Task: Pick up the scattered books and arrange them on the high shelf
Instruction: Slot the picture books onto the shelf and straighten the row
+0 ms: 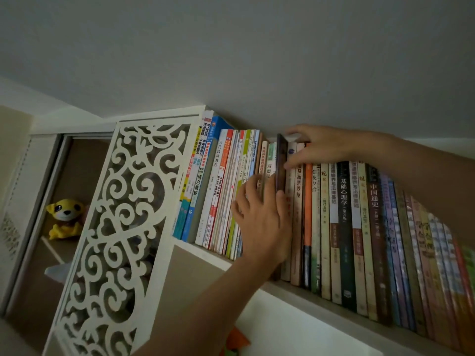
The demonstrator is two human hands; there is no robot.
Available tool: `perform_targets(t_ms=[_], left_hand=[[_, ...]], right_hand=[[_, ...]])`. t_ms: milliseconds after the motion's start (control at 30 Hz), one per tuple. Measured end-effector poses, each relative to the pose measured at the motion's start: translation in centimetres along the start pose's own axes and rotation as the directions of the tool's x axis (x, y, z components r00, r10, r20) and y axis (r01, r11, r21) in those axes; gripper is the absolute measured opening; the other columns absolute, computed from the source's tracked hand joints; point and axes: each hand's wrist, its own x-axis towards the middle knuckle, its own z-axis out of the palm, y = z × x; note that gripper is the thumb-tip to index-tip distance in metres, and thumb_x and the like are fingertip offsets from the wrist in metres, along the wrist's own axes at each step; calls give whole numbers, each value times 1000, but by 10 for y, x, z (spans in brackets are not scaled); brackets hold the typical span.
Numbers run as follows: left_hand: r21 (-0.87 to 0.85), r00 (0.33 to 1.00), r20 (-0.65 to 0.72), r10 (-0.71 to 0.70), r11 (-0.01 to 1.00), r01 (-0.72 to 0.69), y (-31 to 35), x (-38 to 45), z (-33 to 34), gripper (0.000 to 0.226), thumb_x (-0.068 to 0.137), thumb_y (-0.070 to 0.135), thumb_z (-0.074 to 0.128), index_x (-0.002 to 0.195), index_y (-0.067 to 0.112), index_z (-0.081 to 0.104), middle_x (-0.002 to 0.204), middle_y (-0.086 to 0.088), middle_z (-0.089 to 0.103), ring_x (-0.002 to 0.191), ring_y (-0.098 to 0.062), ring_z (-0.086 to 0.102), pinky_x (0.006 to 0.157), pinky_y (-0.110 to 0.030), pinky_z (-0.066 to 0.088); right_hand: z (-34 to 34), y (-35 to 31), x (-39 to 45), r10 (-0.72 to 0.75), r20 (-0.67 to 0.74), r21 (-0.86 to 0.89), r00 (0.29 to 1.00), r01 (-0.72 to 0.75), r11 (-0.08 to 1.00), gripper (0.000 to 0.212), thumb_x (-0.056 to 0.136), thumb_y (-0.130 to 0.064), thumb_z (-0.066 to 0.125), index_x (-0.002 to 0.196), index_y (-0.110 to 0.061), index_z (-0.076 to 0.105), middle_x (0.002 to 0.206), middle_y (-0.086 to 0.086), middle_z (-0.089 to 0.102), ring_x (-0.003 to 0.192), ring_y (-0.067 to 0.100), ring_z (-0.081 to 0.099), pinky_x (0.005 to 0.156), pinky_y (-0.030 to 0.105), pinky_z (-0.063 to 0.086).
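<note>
The far right end of the row of books [347,227] runs out of the picture, and the spines there smear into colour bands that cannot be read. The lower spines of the middle books are hidden behind the left hand [259,222], and the tops of several are covered by the right hand [323,147]. Below the shelf, at the bottom edge, an orange and green shape is cut off and too dim to identify.

The high shelf [205,253] sits just under the ceiling and holds the upright books packed side by side, from a blue-spined group at the left to the blurred ones at the right. A dark book [281,163] stands in the middle of the row, sticking out nearer than its neighbours. The left hand lies flat, fingers straight, pressing against the spines just left of the dark book and touching its lower part. The right hand reaches over the top of the row with relaxed fingers resting on the book tops and the thumb against the spines beside the dark book.

Left of the books stands a white carved panel [123,214]. Further left, an open compartment holds a yellow plush toy [65,218].
</note>
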Motion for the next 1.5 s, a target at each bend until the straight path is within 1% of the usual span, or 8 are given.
perform_targets(t_ms=[233,367,433,533,767,933,1200,1500], left_hand=[[-67,913,397,94,995,-73,-27,14,-39,54,96,50,42,144,53,18,153,12,3,140,-16,-5,115,-52,6],[-71,951,288,109,993,-92,-37,17,-39,69,80,54,65,139,52,30,149,13,17,138,-16,6,112,-47,14],[18,973,210,100,994,-106,-34,18,-29,72,77,53,69,139,49,32,147,11,18,136,-20,9,110,-46,15],[50,981,166,100,993,-110,-34,16,-20,70,78,54,68,139,48,34,148,9,18,136,-23,9,109,-46,15],[256,943,262,205,927,-273,-48,14,-19,71,87,58,52,146,48,13,153,0,2,136,-28,-3,110,-57,14],[381,939,255,232,868,-318,-46,21,-26,77,77,63,55,144,41,26,150,-9,27,136,-40,22,104,-62,26],[212,810,469,352,845,-490,-60,9,-31,82,94,52,37,149,24,-16,157,9,-24,142,-8,-28,119,-46,-13],[303,782,506,365,773,-557,-56,12,-42,82,96,52,42,150,22,-13,158,4,-22,143,-14,-25,115,-50,-17]], right_hand=[[2,-8,3,55,-39,-165,998,-60,984,100,54,-91,35,130,-27,53,94,-1,70,83,13,68,76,30,52],[1,-5,10,41,-42,-155,998,-47,987,95,67,-81,50,144,-29,36,130,0,59,110,18,61,94,37,47],[4,-3,12,63,-8,-164,998,-64,984,76,76,-70,56,138,-27,45,115,0,67,99,16,66,92,36,51],[8,-2,17,87,-6,-154,996,-87,984,52,79,-65,58,109,-22,63,88,-2,73,77,13,71,80,35,57],[-2,-3,24,108,22,-169,994,-103,980,50,79,-63,61,104,-21,69,80,-4,75,67,10,72,74,31,59],[1,-12,32,169,8,-224,986,-163,961,51,80,-60,62,105,-16,68,85,0,73,76,15,70,79,31,54],[3,-20,23,78,25,-283,997,-68,957,54,90,-53,55,135,-25,50,102,0,71,85,12,68,79,28,53],[10,-32,29,152,15,-250,988,-144,958,42,91,-43,59,126,-20,57,91,0,71,75,11,70,71,27,56]])
